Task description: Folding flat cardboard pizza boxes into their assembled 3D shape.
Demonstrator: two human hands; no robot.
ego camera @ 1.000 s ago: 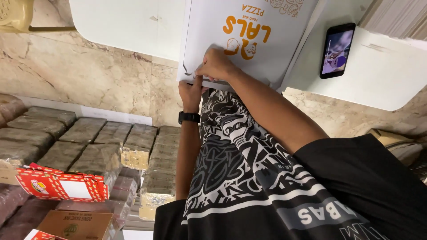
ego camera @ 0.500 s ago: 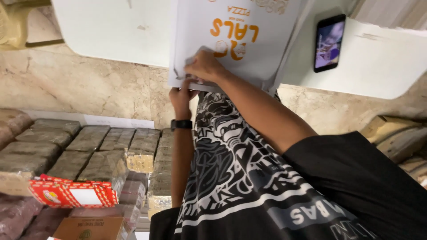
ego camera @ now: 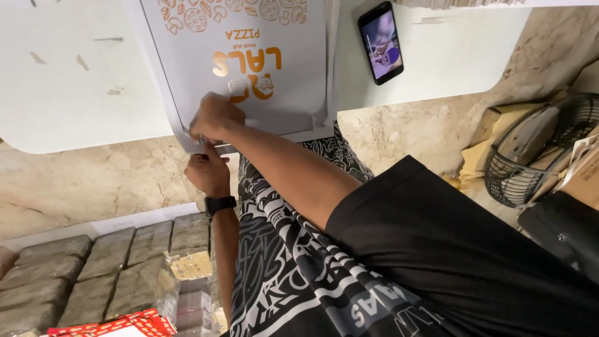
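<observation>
A flat white pizza box [ego camera: 274, 93] with orange print lies on a white table [ego camera: 75, 93], its near edge hanging over the table's rim. My right hand [ego camera: 215, 118] rests on top of the box's near left corner, fingers curled over a folded flap. Just below the edge, my left hand [ego camera: 206, 170], with a black watch on the wrist, pinches the same corner from underneath. Both hands touch each other at that flap.
A phone [ego camera: 380, 42] with a lit screen lies on the table right of the box. Plastic-wrapped brown bundles [ego camera: 93, 268] and a red-and-white carton [ego camera: 118, 324] fill the floor at lower left. A black wire basket [ego camera: 536, 150] and cardboard stand at the right.
The view has swung down and closer, so the table fills the top. Both hands stay on the box's near left corner, and the box looks flatter on the table.
</observation>
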